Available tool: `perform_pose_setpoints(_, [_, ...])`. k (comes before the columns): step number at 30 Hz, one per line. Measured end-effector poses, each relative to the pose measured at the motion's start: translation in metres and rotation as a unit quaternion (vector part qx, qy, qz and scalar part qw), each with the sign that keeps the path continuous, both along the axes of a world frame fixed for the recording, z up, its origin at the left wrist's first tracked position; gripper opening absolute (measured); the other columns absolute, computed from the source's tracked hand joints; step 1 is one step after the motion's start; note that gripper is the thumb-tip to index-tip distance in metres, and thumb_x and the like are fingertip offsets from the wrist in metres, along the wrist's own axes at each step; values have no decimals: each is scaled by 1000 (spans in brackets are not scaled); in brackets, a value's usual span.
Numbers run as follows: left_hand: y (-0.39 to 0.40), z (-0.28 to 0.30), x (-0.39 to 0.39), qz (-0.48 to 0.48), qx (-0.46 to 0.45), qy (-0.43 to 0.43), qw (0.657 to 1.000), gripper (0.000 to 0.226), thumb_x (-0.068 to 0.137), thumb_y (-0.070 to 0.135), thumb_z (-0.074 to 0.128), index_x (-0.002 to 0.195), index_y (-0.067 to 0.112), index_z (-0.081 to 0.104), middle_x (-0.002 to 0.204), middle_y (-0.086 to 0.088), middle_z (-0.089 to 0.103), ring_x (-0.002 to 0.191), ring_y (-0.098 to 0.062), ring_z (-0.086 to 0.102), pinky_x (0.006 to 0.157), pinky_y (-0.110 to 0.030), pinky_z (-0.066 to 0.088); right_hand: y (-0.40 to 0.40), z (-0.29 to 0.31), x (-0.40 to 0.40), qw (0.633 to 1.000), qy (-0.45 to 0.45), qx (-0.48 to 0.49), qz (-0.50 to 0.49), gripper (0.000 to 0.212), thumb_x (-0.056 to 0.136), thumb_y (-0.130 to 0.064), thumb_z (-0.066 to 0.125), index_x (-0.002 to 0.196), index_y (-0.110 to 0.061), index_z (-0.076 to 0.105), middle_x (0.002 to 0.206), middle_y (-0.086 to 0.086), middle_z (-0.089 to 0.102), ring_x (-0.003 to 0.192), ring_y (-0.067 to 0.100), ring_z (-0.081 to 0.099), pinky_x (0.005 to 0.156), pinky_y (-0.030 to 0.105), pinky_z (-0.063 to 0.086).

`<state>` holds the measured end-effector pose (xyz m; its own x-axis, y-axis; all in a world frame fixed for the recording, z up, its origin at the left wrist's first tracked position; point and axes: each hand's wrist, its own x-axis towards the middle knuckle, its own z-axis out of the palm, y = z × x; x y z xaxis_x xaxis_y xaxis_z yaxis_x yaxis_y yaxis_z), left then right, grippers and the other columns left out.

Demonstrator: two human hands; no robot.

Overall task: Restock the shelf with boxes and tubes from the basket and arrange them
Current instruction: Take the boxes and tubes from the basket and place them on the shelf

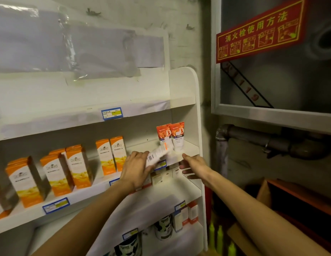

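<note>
My left hand (136, 169) grips a white and orange tube (157, 154), tilted with its barcode side towards me, at the front edge of the middle shelf (188, 148). Two matching orange tubes (171, 135) stand upright at the back right of that shelf, just behind the held tube. My right hand (193, 166) hovers with fingers apart at the shelf's right front corner, holding nothing. Several orange and white boxes (76, 166) stand in pairs along the same shelf to the left. The basket is out of view.
The top shelf (87, 119) carries a blue price label (112, 113). Small boxes (161, 177) sit on the shelf below my hands, and cans (163, 228) and boxes (186, 214) lower down. A fire hydrant cabinet (271, 111) with a red sign and grey pipes (271, 141) stands right.
</note>
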<state>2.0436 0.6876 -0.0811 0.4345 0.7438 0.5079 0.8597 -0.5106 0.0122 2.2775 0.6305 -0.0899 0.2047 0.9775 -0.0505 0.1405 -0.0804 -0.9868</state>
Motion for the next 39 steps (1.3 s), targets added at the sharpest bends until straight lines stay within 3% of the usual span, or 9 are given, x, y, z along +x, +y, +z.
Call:
perform_pose_setpoints(3, [14, 1, 14, -4, -134, -139, 981, 56, 98, 50, 52, 140, 13, 48, 127, -9, 63, 109, -23, 58, 80, -33, 54, 2, -16, 14, 1000, 2, -1, -16, 36, 101, -43, 48, 104, -14, 68, 102, 6, 73, 95, 23, 68, 76, 33, 55])
perform_pose_setpoints(9, [43, 1, 37, 3, -233, -312, 921, 47, 96, 34, 63, 135, 15, 46, 132, -7, 61, 112, -23, 63, 92, -41, 56, 19, -35, 27, 999, -34, 15, -15, 27, 100, -37, 53, 108, -16, 67, 104, 5, 71, 95, 22, 68, 78, 32, 57])
perform_pose_setpoints(19, [88, -8, 37, -17, -297, -353, 887, 49, 94, 13, 66, 137, 16, 43, 135, -8, 60, 102, -17, 62, 69, -22, 54, 59, -55, 21, 998, -41, 35, 21, 24, 100, -36, 54, 105, -19, 69, 102, 3, 72, 97, 24, 68, 85, 38, 57])
perform_pose_setpoints(23, [103, -8, 36, -38, -320, -354, 878, 54, 94, 11, 65, 142, 13, 42, 140, -9, 58, 111, -19, 60, 87, -32, 53, 68, -74, 16, 999, -29, 30, 21, 22, 100, -33, 54, 107, -19, 69, 101, 2, 73, 97, 24, 69, 85, 37, 57])
perform_pose_setpoints(27, [109, -10, 34, -40, -340, -352, 871, 56, 94, 12, 64, 144, 15, 39, 142, -8, 56, 112, -18, 59, 90, -35, 53, 70, -97, 8, 999, -20, 11, 23, 22, 101, -28, 53, 110, -16, 69, 100, 2, 73, 94, 23, 69, 83, 34, 56])
perform_pose_setpoints(29, [102, -14, 37, -44, -325, -361, 873, 64, 91, 15, 69, 145, 16, 34, 143, -5, 52, 115, -19, 59, 90, -37, 56, 68, -109, 4, 1000, -14, -2, 20, 22, 100, -26, 54, 110, -14, 69, 99, 2, 74, 93, 22, 70, 83, 33, 57])
perform_pose_setpoints(32, [79, -24, 41, 4, -184, -402, 897, 84, 87, 21, 75, 153, 15, 23, 154, -5, 36, 134, -23, 48, 101, -40, 50, 61, -125, -3, 1000, -8, -22, 19, 23, 100, -26, 55, 110, -12, 69, 98, 2, 74, 92, 23, 70, 83, 35, 57])
perform_pose_setpoints(34, [57, -34, 45, 24, -103, -420, 901, 78, 89, 19, 72, 152, 14, 25, 153, -5, 35, 134, -22, 46, 106, -39, 47, 54, -133, -9, 999, -11, -40, 21, 24, 99, -26, 56, 111, -9, 69, 99, 4, 74, 92, 24, 70, 80, 35, 58])
perform_pose_setpoints(39, [-2, -75, 43, -59, -60, -349, 933, 57, 88, 15, 67, 139, 10, 41, 138, -9, 47, 123, -21, 49, 100, -26, 43, 20, -148, -25, 997, -29, -70, 29, 25, 99, -22, 56, 112, -4, 67, 104, 12, 73, 91, 26, 70, 64, 28, 57])
